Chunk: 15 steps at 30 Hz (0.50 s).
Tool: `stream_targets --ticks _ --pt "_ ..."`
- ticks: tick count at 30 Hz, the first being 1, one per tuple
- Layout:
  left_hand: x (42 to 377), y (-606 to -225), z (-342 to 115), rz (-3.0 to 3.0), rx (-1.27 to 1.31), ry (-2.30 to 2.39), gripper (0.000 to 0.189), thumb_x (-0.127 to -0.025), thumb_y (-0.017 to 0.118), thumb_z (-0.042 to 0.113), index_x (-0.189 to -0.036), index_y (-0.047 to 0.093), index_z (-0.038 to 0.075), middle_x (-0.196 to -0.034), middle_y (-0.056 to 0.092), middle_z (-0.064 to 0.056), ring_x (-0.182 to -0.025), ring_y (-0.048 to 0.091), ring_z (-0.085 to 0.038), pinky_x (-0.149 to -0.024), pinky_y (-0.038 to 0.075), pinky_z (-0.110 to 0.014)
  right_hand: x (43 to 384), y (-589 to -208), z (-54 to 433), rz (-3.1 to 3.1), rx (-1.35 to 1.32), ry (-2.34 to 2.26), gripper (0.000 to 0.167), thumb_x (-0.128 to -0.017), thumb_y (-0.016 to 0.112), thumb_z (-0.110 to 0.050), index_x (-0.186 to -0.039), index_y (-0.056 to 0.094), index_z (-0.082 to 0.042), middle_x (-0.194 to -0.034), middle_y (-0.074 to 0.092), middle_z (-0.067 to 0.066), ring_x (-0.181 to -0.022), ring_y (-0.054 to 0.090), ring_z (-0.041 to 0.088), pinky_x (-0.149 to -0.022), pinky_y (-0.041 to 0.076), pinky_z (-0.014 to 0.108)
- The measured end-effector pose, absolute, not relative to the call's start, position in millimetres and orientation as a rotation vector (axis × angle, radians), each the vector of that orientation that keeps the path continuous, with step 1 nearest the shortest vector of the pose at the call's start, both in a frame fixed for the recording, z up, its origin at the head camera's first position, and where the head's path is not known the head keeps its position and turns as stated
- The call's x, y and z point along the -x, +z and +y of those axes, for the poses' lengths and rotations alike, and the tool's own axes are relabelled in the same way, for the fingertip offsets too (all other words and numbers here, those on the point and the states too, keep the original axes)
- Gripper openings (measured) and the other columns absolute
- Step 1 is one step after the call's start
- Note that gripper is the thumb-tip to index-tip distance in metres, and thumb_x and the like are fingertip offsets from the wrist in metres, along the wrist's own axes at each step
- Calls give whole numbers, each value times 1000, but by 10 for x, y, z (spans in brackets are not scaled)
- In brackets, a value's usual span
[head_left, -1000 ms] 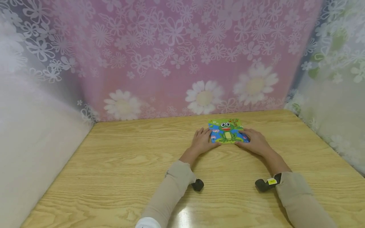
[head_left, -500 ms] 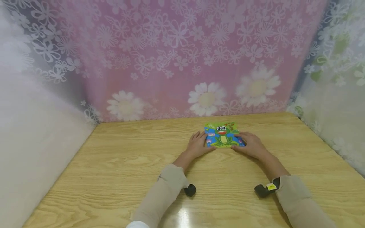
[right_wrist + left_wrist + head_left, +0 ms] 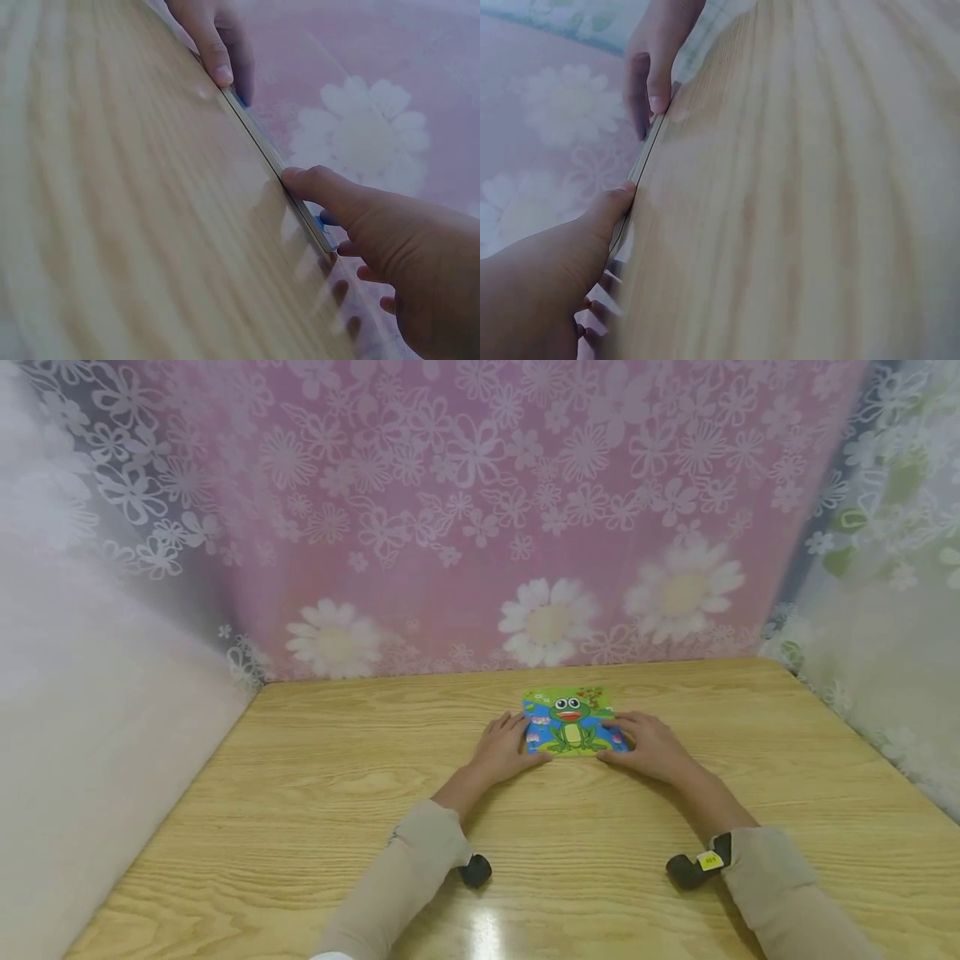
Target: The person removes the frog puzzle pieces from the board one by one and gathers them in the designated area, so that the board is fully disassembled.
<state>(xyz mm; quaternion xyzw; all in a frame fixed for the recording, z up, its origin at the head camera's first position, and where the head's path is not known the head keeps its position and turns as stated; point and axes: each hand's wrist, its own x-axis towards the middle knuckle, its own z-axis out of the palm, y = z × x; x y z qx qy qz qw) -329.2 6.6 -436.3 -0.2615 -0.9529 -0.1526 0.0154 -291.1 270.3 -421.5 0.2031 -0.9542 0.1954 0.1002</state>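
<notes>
A cartoon frog grins up from the picture board (image 3: pixel 573 732) as I hold it on the wood-grain surface (image 3: pixel 360 814), near the far side and right of centre in the head view. My left hand (image 3: pixel 497 752) takes the board's left end and my right hand (image 3: pixel 652 748) its right. The fingers of each hand span a near corner, the thumb tip against the near edge and the others at the side, so the board sits held between my 2 hands. Fingertips beyond its edges are partly hidden, and how hard they press I cannot tell.

Both wrist views catch the board edge-on, thin, with a dark line along it; seam or shadow, I cannot say. Behind it hangs a pink flowered curtain (image 3: pixel 420 518). A black wrist device (image 3: pixel 475 871) juts from my left cuff, and a second device (image 3: pixel 686 871), with a yellow tag, from my right.

The step in hand, by my reading, is a 2-handed placing or squaring of the board. Any next move calls for equal pressure from both sides, the board level and the frog face up; letting go calls for both thumbs to ease off together, lest a corner swing.
</notes>
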Motion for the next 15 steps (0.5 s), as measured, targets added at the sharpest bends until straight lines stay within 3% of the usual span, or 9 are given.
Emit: stream_targets --ticks 15 --pt "3178 -4316 -309 -2974 852 -495 82 -84 52 62 -143 32 9 -147 28 -6 -135 18 -25 -108 13 -39 2824 -4105 2423 -2838 -723 521 57 -81 67 -44 -122 60 -4 -125 49 26 -116 39 45 -95 26 60"
